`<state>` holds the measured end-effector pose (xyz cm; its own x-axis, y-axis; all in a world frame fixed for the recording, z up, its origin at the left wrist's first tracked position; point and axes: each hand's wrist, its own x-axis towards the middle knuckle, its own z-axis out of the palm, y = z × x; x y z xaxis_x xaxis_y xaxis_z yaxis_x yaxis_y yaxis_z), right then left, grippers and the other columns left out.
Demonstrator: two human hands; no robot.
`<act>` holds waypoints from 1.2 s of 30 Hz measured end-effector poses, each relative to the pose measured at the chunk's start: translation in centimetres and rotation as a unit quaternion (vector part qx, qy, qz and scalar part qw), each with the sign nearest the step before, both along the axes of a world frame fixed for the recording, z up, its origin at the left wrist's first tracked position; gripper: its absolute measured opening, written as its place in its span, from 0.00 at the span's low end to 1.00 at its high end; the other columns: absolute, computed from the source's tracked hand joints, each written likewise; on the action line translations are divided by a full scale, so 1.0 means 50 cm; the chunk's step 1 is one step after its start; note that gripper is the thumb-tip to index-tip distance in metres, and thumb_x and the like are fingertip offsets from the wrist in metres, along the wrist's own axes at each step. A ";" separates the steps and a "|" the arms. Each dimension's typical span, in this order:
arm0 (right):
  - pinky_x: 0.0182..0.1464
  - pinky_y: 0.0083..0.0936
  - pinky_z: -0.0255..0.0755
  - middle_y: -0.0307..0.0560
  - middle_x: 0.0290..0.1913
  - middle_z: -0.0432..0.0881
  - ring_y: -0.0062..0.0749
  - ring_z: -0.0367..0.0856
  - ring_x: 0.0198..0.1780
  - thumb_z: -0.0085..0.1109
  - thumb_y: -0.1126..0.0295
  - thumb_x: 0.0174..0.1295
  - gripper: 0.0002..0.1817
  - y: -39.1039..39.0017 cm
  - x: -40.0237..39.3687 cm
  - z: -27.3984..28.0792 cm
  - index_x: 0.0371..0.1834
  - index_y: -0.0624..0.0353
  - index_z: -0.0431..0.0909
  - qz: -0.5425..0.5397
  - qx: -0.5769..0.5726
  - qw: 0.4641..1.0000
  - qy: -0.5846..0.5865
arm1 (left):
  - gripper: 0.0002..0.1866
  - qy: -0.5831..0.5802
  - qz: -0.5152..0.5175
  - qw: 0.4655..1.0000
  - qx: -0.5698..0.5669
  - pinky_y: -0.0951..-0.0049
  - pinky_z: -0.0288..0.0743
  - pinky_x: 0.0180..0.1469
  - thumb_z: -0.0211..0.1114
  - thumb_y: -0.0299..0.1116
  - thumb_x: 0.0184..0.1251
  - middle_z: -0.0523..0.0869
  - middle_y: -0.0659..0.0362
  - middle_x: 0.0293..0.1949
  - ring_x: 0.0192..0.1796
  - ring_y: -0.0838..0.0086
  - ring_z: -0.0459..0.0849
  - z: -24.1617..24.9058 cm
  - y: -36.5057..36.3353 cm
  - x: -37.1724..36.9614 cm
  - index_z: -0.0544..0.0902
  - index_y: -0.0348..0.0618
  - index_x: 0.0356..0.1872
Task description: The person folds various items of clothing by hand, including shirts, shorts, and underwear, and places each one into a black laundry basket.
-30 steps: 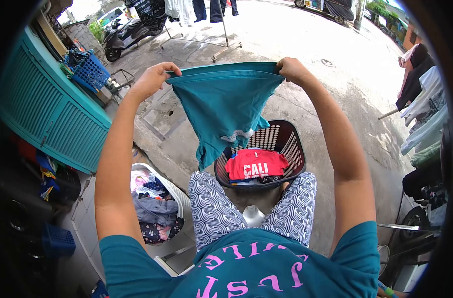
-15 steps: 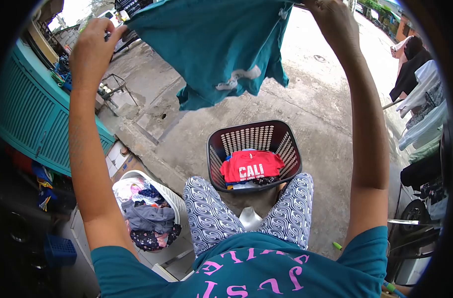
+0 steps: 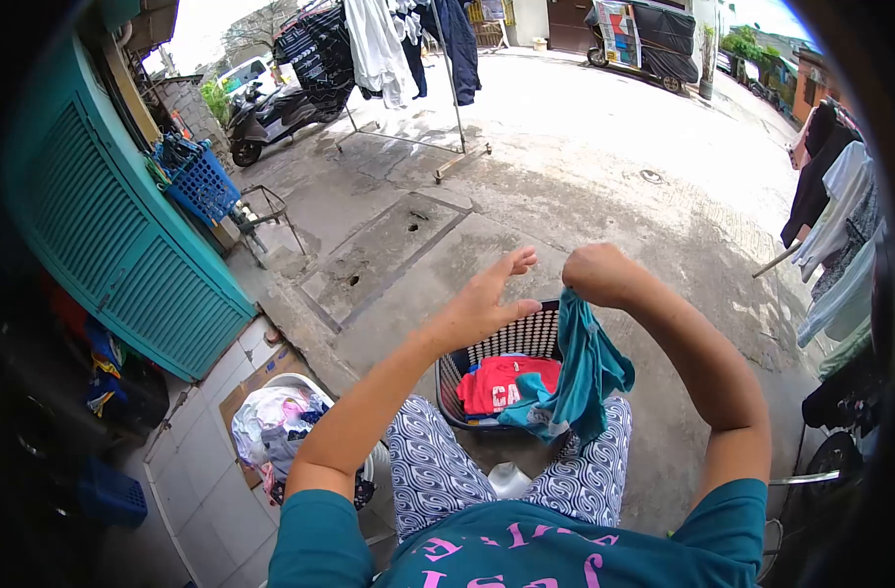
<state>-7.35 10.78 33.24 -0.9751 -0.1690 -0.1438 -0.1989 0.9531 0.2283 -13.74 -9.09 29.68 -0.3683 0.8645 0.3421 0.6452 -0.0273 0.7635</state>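
My right hand (image 3: pixel 604 275) is closed on the top of a teal shirt (image 3: pixel 585 367), which hangs bunched down over the right side of a dark basket (image 3: pixel 452 377) and towards my knee. To the left of it, my left hand (image 3: pixel 489 299) is raised with its fingers apart, holding nothing. Inside the dark basket, which stands in front of my knees, lies a folded red shirt (image 3: pixel 501 380) with white letters, partly covered by the teal cloth.
A white basket (image 3: pixel 315 384) heaped with clothes stands at my left, beside a teal louvred cabinet (image 3: pixel 104 216). Clothes hang on a rack (image 3: pixel 447 88) ahead and on a line at the right. A blue basket (image 3: pixel 204 186) and a parked scooter (image 3: pixel 276 122) are at upper left.
The teal shirt has come down from its raised, spread position and now hangs bunched from my right hand. My left hand has let go of it. Both hands are lower and closer together.
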 end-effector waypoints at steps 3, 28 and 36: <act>0.37 0.33 0.75 0.52 0.31 0.82 0.43 0.82 0.35 0.52 0.72 0.48 0.08 0.013 -0.041 0.056 0.26 0.60 0.82 0.049 -0.072 0.985 0.152 | 0.31 -0.097 0.017 0.995 0.008 0.64 0.59 0.64 0.64 0.35 0.59 0.74 0.53 0.53 0.58 0.68 0.71 0.010 0.062 -0.019 0.60 0.41 0.61; 0.39 0.31 0.75 0.43 0.34 0.78 0.38 0.79 0.40 0.52 0.74 0.50 0.05 -0.030 -0.076 0.053 0.26 0.59 0.78 0.092 -0.143 0.950 0.262 | 0.19 0.003 0.244 0.964 0.106 0.69 0.72 0.38 0.66 0.28 0.51 0.77 0.59 0.31 0.35 0.70 0.78 0.021 0.053 -0.044 0.69 0.42 0.42; 0.41 0.30 0.76 0.50 0.40 0.74 0.39 0.79 0.40 0.52 0.77 0.50 0.05 -0.071 -0.058 0.068 0.28 0.67 0.76 0.070 -0.132 0.932 0.331 | 0.27 0.138 0.235 0.959 0.071 0.55 0.69 0.47 0.60 0.23 0.51 0.73 0.51 0.50 0.50 0.48 0.74 -0.081 0.040 -0.026 0.60 0.49 0.52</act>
<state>-10.23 7.24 36.65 -0.8007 -0.2457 0.5463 -0.2248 0.9686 0.1062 -15.06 -7.10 25.61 -0.5847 0.5624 0.5847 0.7887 0.2254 0.5720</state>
